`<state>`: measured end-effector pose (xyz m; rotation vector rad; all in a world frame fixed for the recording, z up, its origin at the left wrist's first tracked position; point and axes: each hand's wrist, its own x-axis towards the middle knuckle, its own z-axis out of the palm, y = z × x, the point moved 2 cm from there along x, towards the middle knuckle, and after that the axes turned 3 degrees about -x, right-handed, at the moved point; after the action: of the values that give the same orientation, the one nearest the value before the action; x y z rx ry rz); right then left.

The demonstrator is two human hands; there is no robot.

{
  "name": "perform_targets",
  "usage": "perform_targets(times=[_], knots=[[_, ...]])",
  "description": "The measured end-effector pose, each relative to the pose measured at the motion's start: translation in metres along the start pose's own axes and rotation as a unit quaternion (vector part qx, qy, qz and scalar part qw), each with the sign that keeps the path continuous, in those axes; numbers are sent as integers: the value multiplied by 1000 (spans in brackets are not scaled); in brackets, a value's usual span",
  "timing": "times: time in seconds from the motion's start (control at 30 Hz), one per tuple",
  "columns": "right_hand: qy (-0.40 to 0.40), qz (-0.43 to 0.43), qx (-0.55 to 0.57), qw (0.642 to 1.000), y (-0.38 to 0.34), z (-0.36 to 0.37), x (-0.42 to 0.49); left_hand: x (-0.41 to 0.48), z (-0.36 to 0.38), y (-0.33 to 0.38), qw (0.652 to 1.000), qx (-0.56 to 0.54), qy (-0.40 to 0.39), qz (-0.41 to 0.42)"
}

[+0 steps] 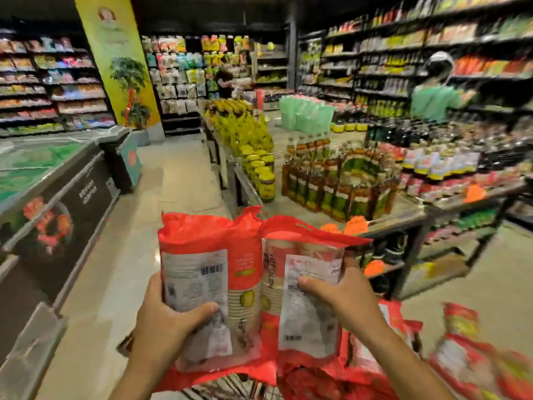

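Two packs up in front of us, one per hand. Room first: an open floor (178,180) lane runs straight ahead between the freezer (66,180) on our left and the display table (409,207) on our right. The freezer's long edge runs diagonally along the left, close beside our left forearm. The table's near corner sits just right of the packs and behind them, with orange tags (356,225) along its edge. Bottles (331,186) stand massed on the table, and jars (264,176) line its left edge facing the lane. A yellow pillar (115,62) stands at the lane's far end on the left, with shelves behind it. Another person (432,96) in green stands at the right-hand shelves, well apart from us. Lower right is crowded with loose red packs (464,356), blurred. A bit of wire grid (230,385) shows under the held packs, but we cannot tell what it belongs to.

Now the hands, which are apart, each clamped on its own pack. Our left hand (170,316) grips the left pack (199,272) low on its left side, thumb across the near face and fingers hidden behind. Our right hand (343,293) grips the right pack (308,327) at its right edge about mid-height, thumb on the label and fingers wrapped round the far side. Both packs stand roughly upright, red tops up, side by side and touching in the middle between the hands. They are held over the lane's near end and above the red heap.
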<state>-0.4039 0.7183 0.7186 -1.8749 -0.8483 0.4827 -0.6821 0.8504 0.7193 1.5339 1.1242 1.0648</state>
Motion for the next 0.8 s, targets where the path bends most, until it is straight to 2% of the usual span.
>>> perform_targets(times=[0.23,0.37,0.47,0.6,0.73,0.8], knots=[[134,133,-36,981,82,-54,-14,50,118,-42,972,-10,-232,-47],[158,207,-39,965,141,-79,-11,63,188,-65,949,1,-301,-97],[147,252,-36,956,191,-97,12,76,244,-82,939,-2,-315,-138],[80,283,-25,955,262,-108,73,103,306,-110,923,-5,-310,-229],[2,318,10,948,292,-100,138,125,351,-138,929,44,-285,-230],[-40,337,28,940,310,-98,167,138,375,-160,922,80,-284,-251]])
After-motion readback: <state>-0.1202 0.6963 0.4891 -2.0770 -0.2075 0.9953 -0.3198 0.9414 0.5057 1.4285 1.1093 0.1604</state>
